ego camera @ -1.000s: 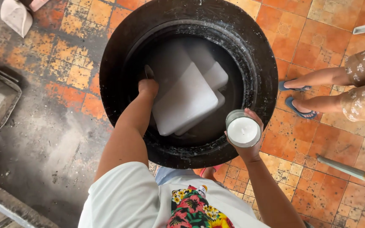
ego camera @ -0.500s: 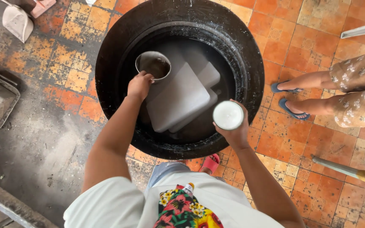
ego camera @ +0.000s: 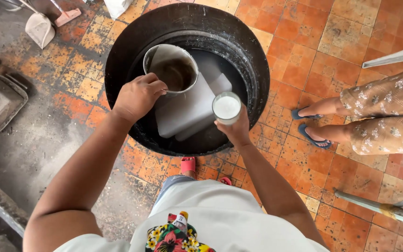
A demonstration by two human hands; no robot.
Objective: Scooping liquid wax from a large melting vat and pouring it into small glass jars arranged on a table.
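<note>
Two hands over the tub (ego camera: 117,60): left hand (ego camera: 137,96), fingers clenched, has lifted the pot (ego camera: 171,70) from the water; right hand (ego camera: 233,128) grips the white cup (ego camera: 226,107).

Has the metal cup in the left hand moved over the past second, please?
Yes. The metal cup in the left hand has come up out of the black tub, above the white blocks; earlier it was hidden.
</note>
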